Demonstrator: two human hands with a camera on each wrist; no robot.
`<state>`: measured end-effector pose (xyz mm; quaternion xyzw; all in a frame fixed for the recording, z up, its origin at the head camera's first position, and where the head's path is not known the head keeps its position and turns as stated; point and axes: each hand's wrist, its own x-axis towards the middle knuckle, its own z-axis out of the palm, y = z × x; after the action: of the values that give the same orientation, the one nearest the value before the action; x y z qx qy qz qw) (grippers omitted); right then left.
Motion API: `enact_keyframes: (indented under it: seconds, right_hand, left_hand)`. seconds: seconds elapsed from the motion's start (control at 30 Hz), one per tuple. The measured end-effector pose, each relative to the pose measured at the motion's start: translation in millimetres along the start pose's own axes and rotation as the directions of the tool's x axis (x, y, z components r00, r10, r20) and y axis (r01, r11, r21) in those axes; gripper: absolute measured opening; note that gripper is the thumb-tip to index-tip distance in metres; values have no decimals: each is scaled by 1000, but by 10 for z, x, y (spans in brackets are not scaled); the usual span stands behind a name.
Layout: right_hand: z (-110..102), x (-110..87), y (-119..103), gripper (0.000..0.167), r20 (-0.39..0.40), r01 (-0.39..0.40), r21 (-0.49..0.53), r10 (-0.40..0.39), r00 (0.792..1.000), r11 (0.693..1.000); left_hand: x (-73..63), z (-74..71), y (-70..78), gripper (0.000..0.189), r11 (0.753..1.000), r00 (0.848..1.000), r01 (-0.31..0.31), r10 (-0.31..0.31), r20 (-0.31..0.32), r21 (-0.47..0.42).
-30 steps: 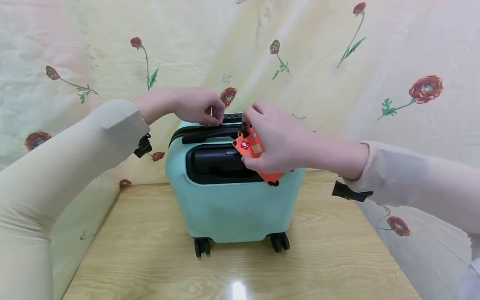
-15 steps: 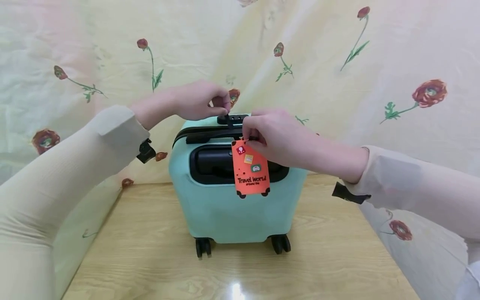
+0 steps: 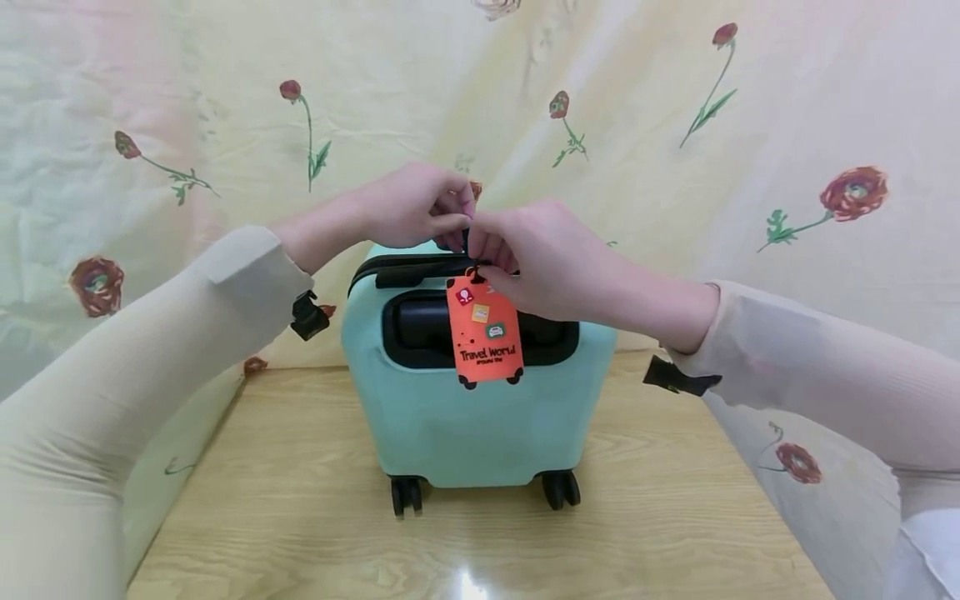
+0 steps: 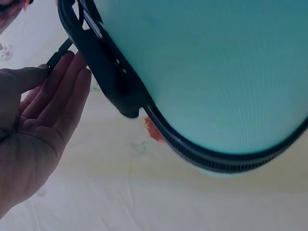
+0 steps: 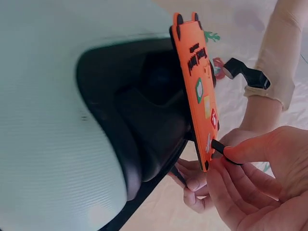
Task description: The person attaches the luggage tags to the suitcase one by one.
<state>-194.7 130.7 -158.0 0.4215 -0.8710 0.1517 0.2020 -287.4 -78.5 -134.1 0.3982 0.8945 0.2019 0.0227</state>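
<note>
A mint-green suitcase [image 3: 480, 433] stands upright with its black top handle [image 3: 420, 268] facing up. An orange luggage tag [image 3: 486, 333] printed "Travel World" hangs in front of it, near a recessed black grip. My right hand [image 3: 555, 258] pinches the tag's black strap [image 5: 219, 147] between thumb and fingers, just above the tag. Just beyond, my left hand [image 3: 420, 204] pinches the end of a black strap [image 4: 58, 54] beside the handle. Whether both hands hold one strap is hidden. In the head view the two hands nearly touch at the fingertips.
The suitcase's wheels [image 3: 558, 490] rest on a wood-grain table [image 3: 300, 533]. Flower-printed cloth [image 3: 637, 150] hangs behind and at both sides. A black zipper [image 4: 207, 163] runs around the shell. Black wrist straps [image 3: 309, 315] hang from both sleeves.
The tag was tilted under my right hand and now hangs face-out, slightly further left. My left hand has risen and moved right, drawing a black strap up, and my hands have come together.
</note>
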Motion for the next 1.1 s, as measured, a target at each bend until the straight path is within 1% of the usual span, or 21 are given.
enact_keyframes:
  seconds: [0.1,0.17,0.23,0.33,0.4,0.47,0.57,0.63,0.73,0.8,0.83,0.93,1.1]
  right_hand:
    - [-22,54,-1,9,-3,-22,2,22,1000,1000]
    - [-38,90,17,9,-3,-47,11,47,999,999]
    - [-57,123,44,10,0,-81,25,81,997,996]
    - [-82,179,94,8,0,-115,43,115,993,992]
    - [-96,212,128,6,-2,-137,55,137,991,989]
    - [-107,237,156,5,-5,-152,62,153,988,986]
    - [-120,261,182,8,-3,-182,63,183,983,981]
    - [-124,274,197,9,0,-202,55,202,979,978]
    - [-132,285,214,10,-1,-232,47,232,973,972]
    - [-135,290,223,11,-3,-241,48,242,970,969]
    - [-138,291,224,11,-2,-246,51,247,969,968]
    - [-134,293,238,11,-1,-245,51,246,969,968]
    - [-121,304,266,11,1,-234,45,234,972,971]
  left_hand:
    - [-4,31,16,12,998,1000,-8,7,-28,-55]
    - [-14,56,12,14,989,999,1,-6,-37,-146]
    - [-34,81,1,17,969,999,24,-35,-40,-247]
    - [-84,117,-12,20,926,995,60,-86,-53,-373]
    - [-122,145,-14,23,904,992,74,-111,-65,-422]
    - [-155,176,-14,27,886,990,65,-115,-82,-460]
    - [-202,218,-13,26,873,989,39,-103,-104,-485]
    - [-219,244,-17,22,880,988,16,-87,-130,-474]
    - [-231,283,-14,17,906,982,-13,-68,-175,-422]
    - [-235,308,-17,19,924,978,-32,-51,-204,-381]
    - [-237,321,-20,19,929,975,-41,-43,-217,-369]
    - [-236,349,-31,19,932,970,-61,-30,-242,-358]
    - [-231,368,-51,18,931,967,-56,-38,-250,-359]
